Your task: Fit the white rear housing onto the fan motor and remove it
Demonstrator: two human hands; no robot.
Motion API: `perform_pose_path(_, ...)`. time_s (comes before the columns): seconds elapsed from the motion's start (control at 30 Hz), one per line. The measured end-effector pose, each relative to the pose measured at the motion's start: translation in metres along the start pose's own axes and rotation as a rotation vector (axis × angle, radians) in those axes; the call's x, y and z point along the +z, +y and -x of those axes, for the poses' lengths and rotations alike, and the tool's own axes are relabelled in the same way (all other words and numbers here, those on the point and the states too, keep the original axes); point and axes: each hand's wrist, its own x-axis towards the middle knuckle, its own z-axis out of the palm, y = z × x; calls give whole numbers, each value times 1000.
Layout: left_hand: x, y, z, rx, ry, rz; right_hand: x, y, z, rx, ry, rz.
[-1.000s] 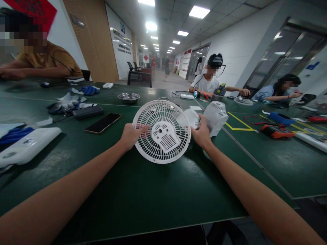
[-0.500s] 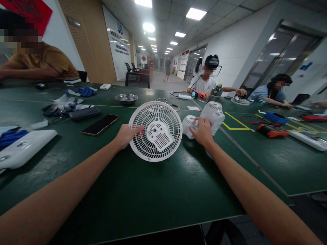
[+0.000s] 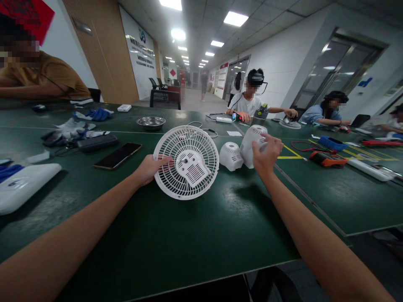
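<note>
A round white fan grille [image 3: 166, 184] stands tilted over the green table, its slotted motor mount plate [image 3: 192, 165] facing me. My left hand [image 3: 149, 168] grips its left rim, the thumb lying over the bars. To the right of the grille are two white plastic housings with vent slots: a small one [image 3: 231, 156] and a taller one [image 3: 251, 144] close beside it. My right hand [image 3: 266, 154] is at the right side of the taller housing, thumb and fingers apart. Whether its fingertips touch that housing I cannot tell.
A metal bowl [image 3: 151, 122] and a white cable [image 3: 209, 132] lie beyond the grille. On the left are a phone [image 3: 118, 156], gloves [image 3: 74, 128] and a white device [image 3: 28, 184]. An orange multimeter [image 3: 329, 159] sits to the right. Several people sit around the tables.
My right hand has moved off the small housing to the right, and its fingers have spread. The left hand still holds the grille. The whole view has shifted slightly.
</note>
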Motion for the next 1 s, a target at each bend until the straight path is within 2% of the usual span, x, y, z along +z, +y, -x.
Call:
perform_pose_path(0.13,-2,-1,0,5,-39,18,7,14,2,141,-70,58)
perform_pose_path(0.33,1,3,3,-24,-20,32,19,33,17,429,-340,-146)
perform_pose_path(0.4,1,4,4,-19,-21,31,23,36,21,504,-374,-152)
perform_pose_path(0.53,0,3,3,-17,-39,34,31,40,23,562,-324,-123)
perform_pose_path(0.7,1,4,3,-23,-24,29,31,37,12,549,-99,-176)
perform_pose_path(0.87,3,5,4,-26,-15,34,22,9,1,386,17,-288)
perform_pose_path(1.0,4,5,4,-18,-12,41,19,-21,7,325,-33,-356)
